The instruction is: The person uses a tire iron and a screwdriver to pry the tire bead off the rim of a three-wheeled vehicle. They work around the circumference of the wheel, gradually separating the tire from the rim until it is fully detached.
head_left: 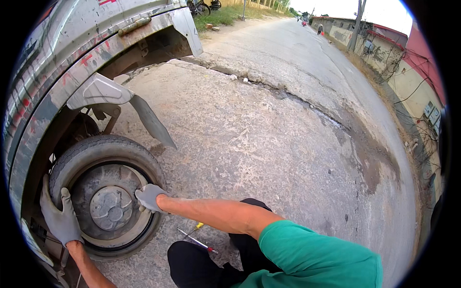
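A dusty wheel (111, 208) with a black tyre (108, 146) stands on the ground beside a battered vehicle, at the left. My left hand (61, 218), in a grey glove, grips the tyre's left side, fingers over the tread and thumb on the sidewall. My right hand (151, 198), also gloved, reaches across and closes on the pale inner edge at the wheel's right; its fingertips are partly hidden. Near my knees lie a metal rod with a red end (210, 249) and a yellow-handled tool (199, 225).
The vehicle's dented side panel (57, 72) and a hanging mudguard flap (152, 120) stand over the wheel. A crack (288, 94) crosses the concrete. Along the right runs a wall with loose cables (418, 86). Distant people (320, 30) are on the road.
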Available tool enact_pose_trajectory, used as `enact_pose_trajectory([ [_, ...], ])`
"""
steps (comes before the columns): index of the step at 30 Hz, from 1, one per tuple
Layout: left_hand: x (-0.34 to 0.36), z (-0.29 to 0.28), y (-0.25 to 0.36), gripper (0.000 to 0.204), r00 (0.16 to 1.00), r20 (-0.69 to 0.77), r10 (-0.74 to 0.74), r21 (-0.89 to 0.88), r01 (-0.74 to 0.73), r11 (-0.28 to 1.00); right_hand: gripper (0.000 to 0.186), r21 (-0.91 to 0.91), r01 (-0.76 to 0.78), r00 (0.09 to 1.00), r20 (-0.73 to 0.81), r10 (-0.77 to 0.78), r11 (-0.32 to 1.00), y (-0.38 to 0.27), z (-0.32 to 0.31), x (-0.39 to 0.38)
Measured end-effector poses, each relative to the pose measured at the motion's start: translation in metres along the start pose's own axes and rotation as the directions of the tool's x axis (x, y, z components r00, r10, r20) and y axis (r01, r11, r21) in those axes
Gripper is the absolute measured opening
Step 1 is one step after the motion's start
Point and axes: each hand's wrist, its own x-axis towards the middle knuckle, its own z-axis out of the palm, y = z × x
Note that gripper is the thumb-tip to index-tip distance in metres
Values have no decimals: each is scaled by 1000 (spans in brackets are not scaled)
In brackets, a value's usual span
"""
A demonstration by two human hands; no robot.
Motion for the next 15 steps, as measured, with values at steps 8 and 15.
enact_pose_trajectory([
  [8,2,3,0,62,999,27,25,-38,-24,999,48,-319,112,975,-146,-166,941,-1,-3,-9],
  [15,1,4,-4,64,999,15,42,-12,-42,999,51,137,-31,999,-25,35,990,-2,0,3],
])
